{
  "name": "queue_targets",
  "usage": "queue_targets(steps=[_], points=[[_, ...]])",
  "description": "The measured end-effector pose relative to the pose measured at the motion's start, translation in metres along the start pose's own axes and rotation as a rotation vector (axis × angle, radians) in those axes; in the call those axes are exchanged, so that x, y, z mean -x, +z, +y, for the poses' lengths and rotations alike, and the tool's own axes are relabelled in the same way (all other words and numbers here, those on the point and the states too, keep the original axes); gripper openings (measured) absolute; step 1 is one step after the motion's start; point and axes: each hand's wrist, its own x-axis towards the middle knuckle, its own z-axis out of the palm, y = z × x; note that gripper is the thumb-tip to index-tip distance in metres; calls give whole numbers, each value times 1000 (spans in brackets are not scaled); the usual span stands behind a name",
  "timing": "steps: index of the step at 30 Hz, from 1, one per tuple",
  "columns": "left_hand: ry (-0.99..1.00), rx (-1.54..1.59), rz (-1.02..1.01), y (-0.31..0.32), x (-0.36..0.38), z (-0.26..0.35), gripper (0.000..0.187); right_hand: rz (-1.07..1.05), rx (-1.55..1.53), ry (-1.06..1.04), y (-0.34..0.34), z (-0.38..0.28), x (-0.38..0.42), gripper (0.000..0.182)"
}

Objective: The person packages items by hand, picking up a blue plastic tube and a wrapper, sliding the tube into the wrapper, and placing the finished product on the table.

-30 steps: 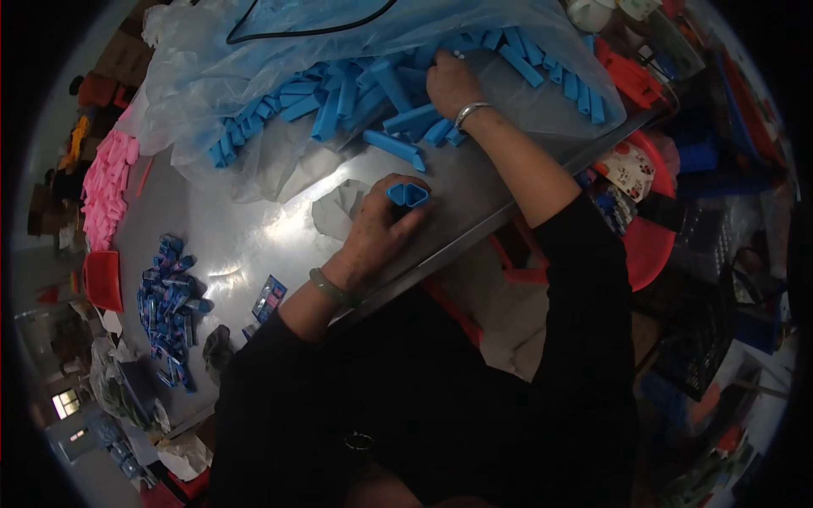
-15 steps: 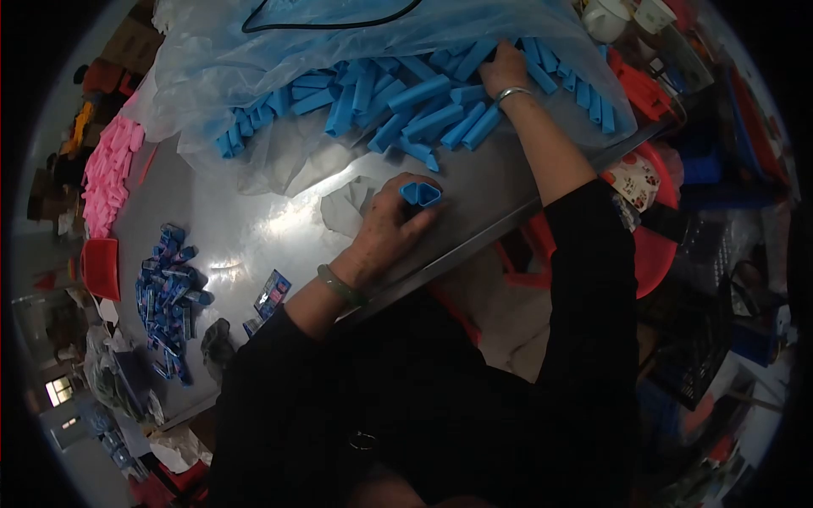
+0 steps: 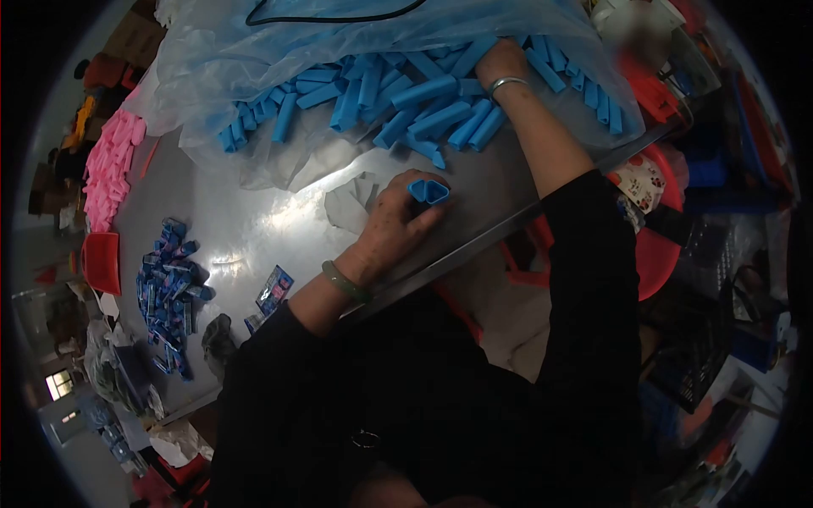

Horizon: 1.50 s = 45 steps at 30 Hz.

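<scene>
My left hand [image 3: 395,224] is wrapped round two blue triangular tubes [image 3: 428,191], their open ends facing up, above the metal table [image 3: 279,224]. A grey-white cloth or sheet [image 3: 349,203] lies just left of it. Farther back, my right hand [image 3: 501,64] reaches into the pile of blue tubes [image 3: 436,120] at the mouth of a clear plastic bag [image 3: 246,51]. Its fingers are hidden among the tubes, so what they hold cannot be made out.
Small dark-blue packets [image 3: 169,296] are heaped at the left, below a red tray [image 3: 102,263] and pink pieces [image 3: 113,169]. A flat printed packet [image 3: 273,289] and a dark crumpled cloth [image 3: 218,340] lie nearer. Red stools stand at the right.
My right hand has shifted slightly left and deeper into the pile. My left hand keeps its hold on the two tubes, almost unmoved.
</scene>
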Motion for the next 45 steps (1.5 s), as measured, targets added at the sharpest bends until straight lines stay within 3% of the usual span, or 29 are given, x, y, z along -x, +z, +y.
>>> queue_targets(steps=[3, 6, 9, 18, 23, 25, 31, 35, 37, 45], points=[[5, 42, 16, 1, -1, -3, 21, 19, -53, 31, 16, 5, -8, 33], [0, 29, -3, 0, -1, -1, 22, 198, -68, -35, 13, -2, -6, 26], [-14, 56, -2, 0, 0, 0, 23, 98, -165, 75, 4, -8, -5, 29], [-11, -20, -7, -6, 2, 5, 21, -46, -41, -84, 5, 11, -19, 26], [145, -162, 42, -10, 2, 8, 22, -211, 104, -139, -66, 16, 26, 25], [198, -200, 47, -10, 2, 3, 24, 2, -49, -306, -86, 15, 56, 22], [239, -266, 54, -9, 3, 8, 29, -563, -1172, -207, -157, -54, 151, 12], [163, -104, 69, -5, 6, 4, 30, -539, -1123, -376, -152, -72, 177, 12], [119, -77, 37, -6, 7, 6, 31, -557, -886, -458, -151, -73, 179, 16], [-80, 99, -80, -8, 12, 11, 29, -386, -770, -522, -148, -75, 186, 14]])
